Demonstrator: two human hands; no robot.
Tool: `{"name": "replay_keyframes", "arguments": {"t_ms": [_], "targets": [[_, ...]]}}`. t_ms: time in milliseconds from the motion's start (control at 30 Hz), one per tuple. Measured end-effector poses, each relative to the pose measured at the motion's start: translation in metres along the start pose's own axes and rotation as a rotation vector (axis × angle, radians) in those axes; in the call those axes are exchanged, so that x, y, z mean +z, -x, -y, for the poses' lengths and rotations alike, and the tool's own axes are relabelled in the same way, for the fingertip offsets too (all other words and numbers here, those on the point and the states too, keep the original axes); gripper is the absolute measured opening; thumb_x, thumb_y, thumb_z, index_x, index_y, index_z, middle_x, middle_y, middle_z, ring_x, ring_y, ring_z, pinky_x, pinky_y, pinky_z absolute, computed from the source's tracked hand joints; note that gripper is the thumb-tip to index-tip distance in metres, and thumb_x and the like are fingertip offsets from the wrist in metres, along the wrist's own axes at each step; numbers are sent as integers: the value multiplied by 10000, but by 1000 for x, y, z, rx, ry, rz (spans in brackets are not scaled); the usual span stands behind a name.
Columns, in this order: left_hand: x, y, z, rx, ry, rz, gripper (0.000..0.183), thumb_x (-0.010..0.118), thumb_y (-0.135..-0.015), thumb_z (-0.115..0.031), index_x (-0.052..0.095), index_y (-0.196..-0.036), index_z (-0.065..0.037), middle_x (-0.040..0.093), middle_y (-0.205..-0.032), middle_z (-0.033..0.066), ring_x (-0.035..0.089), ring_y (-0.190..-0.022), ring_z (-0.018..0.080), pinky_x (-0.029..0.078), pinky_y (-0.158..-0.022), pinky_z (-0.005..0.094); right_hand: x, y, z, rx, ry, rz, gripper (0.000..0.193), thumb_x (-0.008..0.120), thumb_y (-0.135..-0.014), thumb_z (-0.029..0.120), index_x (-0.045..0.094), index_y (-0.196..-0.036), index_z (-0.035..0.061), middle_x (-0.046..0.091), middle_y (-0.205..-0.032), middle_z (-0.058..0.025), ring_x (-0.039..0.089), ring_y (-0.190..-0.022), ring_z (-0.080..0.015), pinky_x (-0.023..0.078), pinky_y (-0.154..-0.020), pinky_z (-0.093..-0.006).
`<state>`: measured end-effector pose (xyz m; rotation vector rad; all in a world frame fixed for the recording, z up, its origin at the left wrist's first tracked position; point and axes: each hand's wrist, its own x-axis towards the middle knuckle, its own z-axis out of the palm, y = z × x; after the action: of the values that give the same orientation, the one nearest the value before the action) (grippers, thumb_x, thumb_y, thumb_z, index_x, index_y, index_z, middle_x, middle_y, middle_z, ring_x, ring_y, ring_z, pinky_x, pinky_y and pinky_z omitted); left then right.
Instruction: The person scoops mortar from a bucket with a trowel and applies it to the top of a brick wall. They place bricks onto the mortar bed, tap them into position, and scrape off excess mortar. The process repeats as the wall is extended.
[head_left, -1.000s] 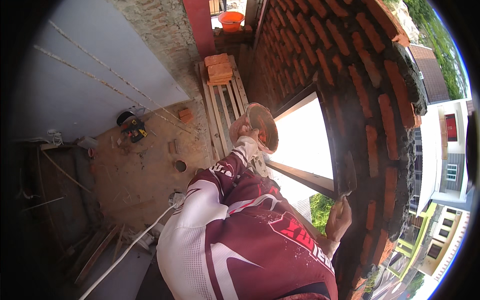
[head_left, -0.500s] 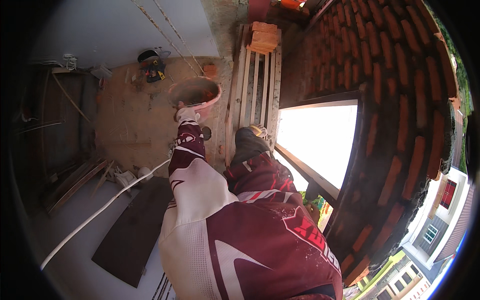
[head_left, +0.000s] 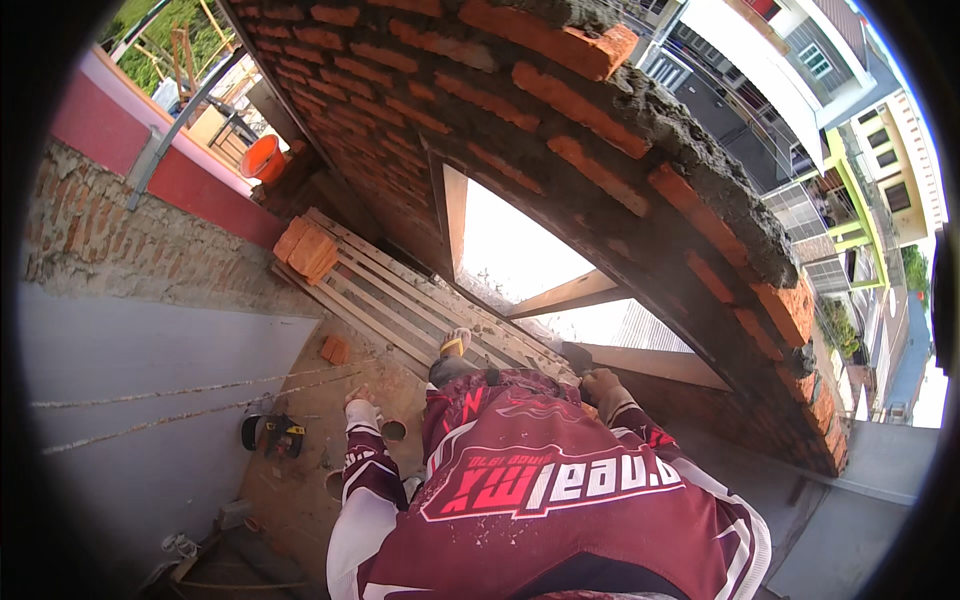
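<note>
My left hand (head_left: 362, 400) reaches down past the plank platform on my left, fingers apart, with nothing visible in it. Just below it, on a lower level, is a dark round opening (head_left: 393, 430). At my right side, beside the window opening, my right hand (head_left: 602, 386) is closed. A dark flat blade, apparently a trowel (head_left: 575, 357), juts out from its fingers; the handle is hidden in the grip. My sandalled foot (head_left: 455, 343) stands on the wooden planks (head_left: 400, 290).
A brick wall (head_left: 480, 90) with rough mortar along its top rises to the right, around a timber-framed opening (head_left: 520, 240). Stacked bricks (head_left: 306, 250) sit at the planks' far end. Beyond is an orange bucket (head_left: 263, 158). Two strings (head_left: 200, 395) cross the left.
My view has swung right toward the wall top. My left hand has let go of the bucket it held by the rim; that bucket no longer shows. My right hand has come more into sight.
</note>
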<state>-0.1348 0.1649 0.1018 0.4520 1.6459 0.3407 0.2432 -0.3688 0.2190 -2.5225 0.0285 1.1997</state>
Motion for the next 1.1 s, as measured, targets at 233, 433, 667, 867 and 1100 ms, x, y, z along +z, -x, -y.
{"name": "replay_keyframes", "arguments": {"t_ms": [233, 433, 667, 867, 1100], "targets": [[286, 118, -5, 270, -1064, 730, 797, 505, -918, -751, 717, -1132, -13, 736, -1136, 100, 698, -1072, 234, 528, -850, 459, 50, 31, 25, 74, -605, -98, 325, 600, -969, 337, 714, -1067, 49, 664, -740, -64, 608, -570, -161, 481, -499, -346], [394, 265, 39, 565, -1779, 1289, 627, 660, -943, -529, 674, -1192, 47, 724, -1094, 141, 685, -991, 216, 535, -864, 345, 74, 41, 45, 177, -1581, -182, 321, 535, -1003, 261, 616, -1176, 3, 701, -966, -113, 676, -761, -209, 551, -662, -379], [384, 313, 130, 482, -2051, 1362, 805, 764, -881, -491, 485, -1420, 38, 704, -1037, 176, 682, -872, 206, 557, -746, 317, 81, 62, 91, 70, -1972, -365, 344, 554, -1022, 260, 560, -1309, 72, 688, -1128, -60, 639, -1037, -174, 509, -912, -393], [376, 258, 128, 235, -2300, 1376, 616, 799, -846, -425, 602, -1252, -6, 701, -1001, 127, 680, -850, 208, 556, -753, 354, 125, 51, 107, 36, -1960, -413, 316, 646, -954, 318, 720, -1112, 54, 724, -1026, -105, 653, -1025, -178, 500, -892, -333], [395, 215, 107, -329, -2142, 569, 369, 816, -856, -328, 597, -1037, -93, 665, -895, 103, 692, -758, 259, 584, -600, 448, 264, 5, -8, 713, -1522, -434, 457, 693, -896, 444, 719, -1144, 61, 690, -1212, -204, 621, -1212, -355, 485, -1043, -439]]}}
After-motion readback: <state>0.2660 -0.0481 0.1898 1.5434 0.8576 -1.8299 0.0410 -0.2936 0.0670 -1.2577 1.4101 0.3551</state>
